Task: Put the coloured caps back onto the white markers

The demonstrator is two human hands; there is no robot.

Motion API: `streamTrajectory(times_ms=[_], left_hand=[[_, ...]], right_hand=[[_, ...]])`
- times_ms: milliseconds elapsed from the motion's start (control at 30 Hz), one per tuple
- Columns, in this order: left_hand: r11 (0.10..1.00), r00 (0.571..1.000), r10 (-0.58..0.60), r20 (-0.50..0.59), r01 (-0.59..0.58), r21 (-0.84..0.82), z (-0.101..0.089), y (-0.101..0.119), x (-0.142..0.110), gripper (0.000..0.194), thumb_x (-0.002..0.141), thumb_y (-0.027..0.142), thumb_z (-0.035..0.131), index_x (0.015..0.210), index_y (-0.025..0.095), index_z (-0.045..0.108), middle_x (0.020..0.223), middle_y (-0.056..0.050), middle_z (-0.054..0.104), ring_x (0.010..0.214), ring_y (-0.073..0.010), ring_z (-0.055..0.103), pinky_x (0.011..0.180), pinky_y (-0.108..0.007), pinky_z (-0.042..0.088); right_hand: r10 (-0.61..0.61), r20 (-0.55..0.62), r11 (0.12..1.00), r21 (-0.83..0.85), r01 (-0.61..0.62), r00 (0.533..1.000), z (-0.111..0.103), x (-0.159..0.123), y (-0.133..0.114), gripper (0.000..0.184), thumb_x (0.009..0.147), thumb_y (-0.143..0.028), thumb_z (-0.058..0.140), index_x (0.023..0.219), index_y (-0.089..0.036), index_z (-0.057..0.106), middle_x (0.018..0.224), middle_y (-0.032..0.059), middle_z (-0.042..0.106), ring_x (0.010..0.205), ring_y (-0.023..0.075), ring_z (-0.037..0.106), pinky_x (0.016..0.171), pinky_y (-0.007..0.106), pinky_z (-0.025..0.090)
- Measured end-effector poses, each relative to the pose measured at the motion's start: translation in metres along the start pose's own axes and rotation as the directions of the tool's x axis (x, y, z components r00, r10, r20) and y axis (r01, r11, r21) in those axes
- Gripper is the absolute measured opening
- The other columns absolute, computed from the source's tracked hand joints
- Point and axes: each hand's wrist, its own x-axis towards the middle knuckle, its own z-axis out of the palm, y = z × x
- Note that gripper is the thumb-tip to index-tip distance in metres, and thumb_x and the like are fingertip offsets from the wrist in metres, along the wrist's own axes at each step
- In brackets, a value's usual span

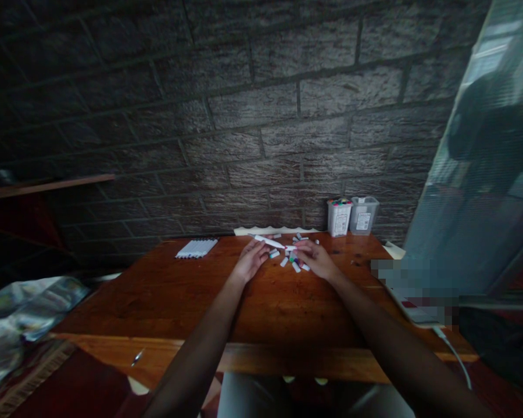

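Observation:
My left hand point(251, 259) holds a white marker point(268, 241) that points right across the wooden table point(165, 302). My right hand point(316, 259) rests on the table just to the right, its fingertips pinched at the marker's tip end. Around and under both hands lie several loose marker caps point(284, 261) with coloured ends. What the right fingers pinch is too small to make out.
A row of white markers point(196, 248) lies at the table's back left. Two clear tubs point(339, 217) point(364, 215) stand against the brick wall, the left one full of markers. A white cable point(455, 355) runs off the table's right edge. Crumpled plastic point(21, 319) lies left.

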Motion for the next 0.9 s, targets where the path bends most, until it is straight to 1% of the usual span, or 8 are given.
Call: streamTrajectory(times_ms=[200, 267, 433, 500, 567, 667, 800, 900], left_hand=[[0.997, 0.996, -0.025, 0.083, 0.018, 0.079, 0.004, -0.001, -0.003, 0.032, 0.076, 0.019, 0.073, 0.107, 0.017, 0.068, 0.118, -0.008, 0.066, 0.07, -0.0062, 0.06, 0.061, -0.018, 0.047], [0.997, 0.997, -0.022, 0.08, 0.016, 0.07, 0.004, -0.001, -0.003, 0.033, 0.076, 0.019, 0.073, 0.108, 0.016, 0.068, 0.112, -0.007, 0.068, 0.068, -0.0056, 0.059, 0.059, -0.017, 0.046], [1.0, 1.0, -0.007, 0.013, 0.007, 0.011, 0.002, 0.001, 0.0, 0.034, 0.072, 0.019, 0.076, 0.105, 0.015, 0.069, 0.088, -0.004, 0.071, 0.063, -0.0054, 0.058, 0.06, -0.016, 0.047], [1.0, 1.0, 0.008, -0.009, -0.008, -0.002, 0.001, 0.002, 0.001, 0.034, 0.073, 0.019, 0.075, 0.106, 0.015, 0.068, 0.084, -0.002, 0.07, 0.062, -0.0045, 0.058, 0.058, -0.015, 0.046], [1.0, 0.999, 0.025, -0.024, -0.025, -0.013, 0.0, 0.002, 0.002, 0.032, 0.074, 0.019, 0.075, 0.105, 0.016, 0.068, 0.086, -0.001, 0.07, 0.061, -0.0033, 0.057, 0.055, -0.013, 0.044], [0.999, 0.999, 0.031, -0.014, -0.032, -0.023, -0.001, -0.001, 0.002, 0.03, 0.073, 0.018, 0.075, 0.102, 0.017, 0.069, 0.094, -0.002, 0.071, 0.061, -0.0026, 0.057, 0.056, -0.013, 0.045], [1.0, 1.0, -0.004, 0.021, 0.004, -0.013, 0.002, -0.005, 0.0, 0.028, 0.072, 0.019, 0.076, 0.099, 0.016, 0.069, 0.101, -0.004, 0.071, 0.06, -0.0036, 0.057, 0.059, -0.016, 0.049], [1.0, 0.999, -0.012, 0.039, 0.012, 0.017, 0.005, -0.005, -0.002, 0.03, 0.073, 0.02, 0.076, 0.102, 0.016, 0.069, 0.106, -0.006, 0.07, 0.06, -0.0035, 0.057, 0.059, -0.017, 0.049]], right_hand=[[-0.043, 0.057, 0.998, -0.036, 0.045, 0.997, 0.003, 0.0, 0.004, 0.038, 0.069, -0.05, 0.071, 0.092, -0.02, 0.066, 0.084, 0.0034, 0.071, 0.055, 0.0127, 0.059, 0.05, 0.027, 0.047], [-0.039, 0.033, 0.998, -0.038, 0.04, 0.999, 0.001, 0.001, 0.004, 0.038, 0.069, -0.05, 0.071, 0.091, -0.02, 0.067, 0.085, 0.0043, 0.072, 0.058, 0.0137, 0.06, 0.051, 0.027, 0.047], [-0.019, -0.042, 1.0, -0.015, 0.018, 0.999, -0.009, 0.006, 0.006, 0.039, 0.069, -0.049, 0.072, 0.093, -0.019, 0.066, 0.083, 0.0036, 0.072, 0.051, 0.011, 0.056, 0.046, 0.025, 0.043], [-0.021, -0.06, 1.0, -0.009, 0.02, 0.998, -0.012, 0.007, 0.006, 0.037, 0.069, -0.048, 0.072, 0.092, -0.02, 0.066, 0.084, 0.0036, 0.072, 0.056, 0.0126, 0.059, 0.046, 0.024, 0.043], [-0.027, -0.062, 1.0, 0.001, 0.027, 0.998, -0.013, 0.008, 0.007, 0.036, 0.069, -0.046, 0.073, 0.093, -0.02, 0.066, 0.086, 0.0035, 0.072, 0.06, 0.0138, 0.061, 0.048, 0.024, 0.044], [-0.028, -0.024, 1.0, 0.007, 0.028, 0.999, -0.011, 0.006, 0.007, 0.036, 0.069, -0.045, 0.073, 0.095, -0.021, 0.066, 0.085, 0.0029, 0.072, 0.059, 0.0127, 0.06, 0.049, 0.024, 0.044], [0.027, 0.044, 1.0, 0.009, -0.027, 0.999, -0.004, 0.001, 0.001, 0.037, 0.066, -0.044, 0.075, 0.093, -0.02, 0.065, 0.082, 0.0022, 0.071, 0.058, 0.0124, 0.059, 0.051, 0.025, 0.046], [0.044, 0.05, 0.999, 0.001, -0.044, 0.998, -0.002, -0.002, -0.004, 0.037, 0.065, -0.044, 0.075, 0.092, -0.02, 0.065, 0.083, 0.0026, 0.072, 0.059, 0.013, 0.06, 0.053, 0.026, 0.047]])
